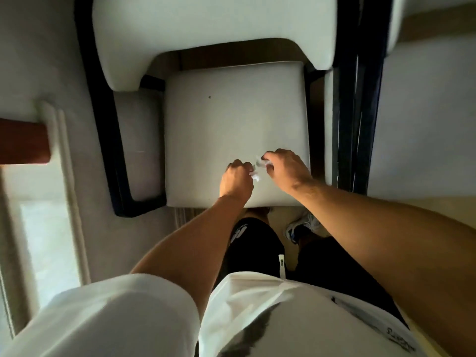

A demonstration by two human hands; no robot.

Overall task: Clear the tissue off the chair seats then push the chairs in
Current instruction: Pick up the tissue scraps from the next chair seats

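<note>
Looking down: I see both hands low over the front part of the white chair seat [231, 112], close together, with a narrow gap between them.
Left hand: my view has the left hand [237, 180] with fingers curled, pinching a small crumpled piece of tissue [255, 177] at its fingertips, on the side facing the other hand.
Right hand: the right hand [287, 168] is also curled, fingers bent inward and gripping a second white scrap of tissue [262, 162] at its fingertips.
Tissue position: I read both scraps as sitting in the gap between the two hands, just above the seat's front half; whether they are joined or separate pieces I cannot tell, since the area is small and blurred.
Chair: the seat belongs to a chair with a white padded backrest [213, 27] and a dark frame [113, 140] looping round its left side.
Neighbour: a second white chair [422, 119] stands just beside it on the right, its dark frame touching or nearly touching the first.
Seat mark: one tiny dark speck [209, 97] lies on the seat, well apart from the hands.
Below: I see dark shorts [257, 243] and a shoe [301, 226] near the seat's front edge.
</note>
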